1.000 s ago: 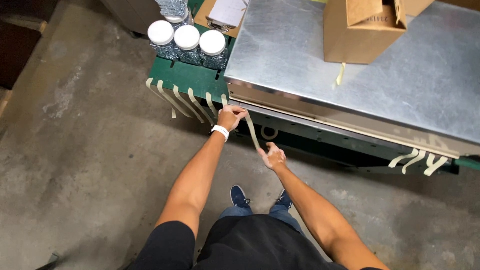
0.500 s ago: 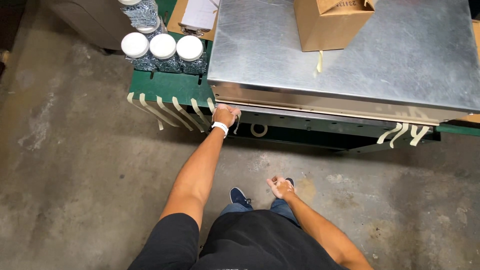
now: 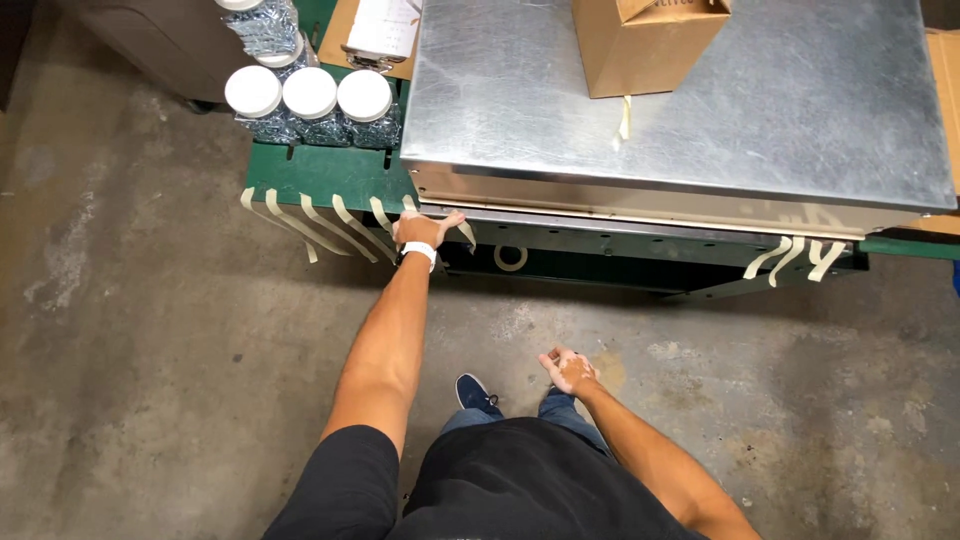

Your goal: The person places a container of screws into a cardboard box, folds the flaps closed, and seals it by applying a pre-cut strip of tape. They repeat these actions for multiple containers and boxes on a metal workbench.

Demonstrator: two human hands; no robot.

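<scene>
— What changed on your feed just then?

— Starting at the left: the white-lidded jars [image 3: 310, 92] sat on the green bench [image 3: 300, 172] as before, and the row of hanging tape strips [image 3: 300, 222] along its front edge hadn't moved. The change was in the hands. A second earlier I had seen one strip stretched between both of them. By this moment the left hand [image 3: 425, 231] alone was up at the lip of the steel table top [image 3: 700, 130], and the right had let go and dropped away.

— So where was the strip?

— The fresh tape strip [image 3: 466, 234] hung at the table's front edge, just right of the left hand, its upper end under the fingers. I judged it had been stuck up next to the others, one more in the row.

— Fingers?

— On the left hand they lay close together, bent over the edge onto the strip's top. I couldn't tell whether they pinched it or pressed it flat.

— And its lie?

— Its long axis ran steeply down the table's front face, slanted, with the free end pointing down and to the right, much like its neighbours.

— Further right?

— A tape roll [image 3: 511, 258] hung under the table. The right hand [image 3: 570, 370] was low by the thigh, fingers loosely curled, holding nothing I could see. A cardboard box [image 3: 650, 45] stood on top, and three more strips [image 3: 795, 258] dangled at the far end.
</scene>
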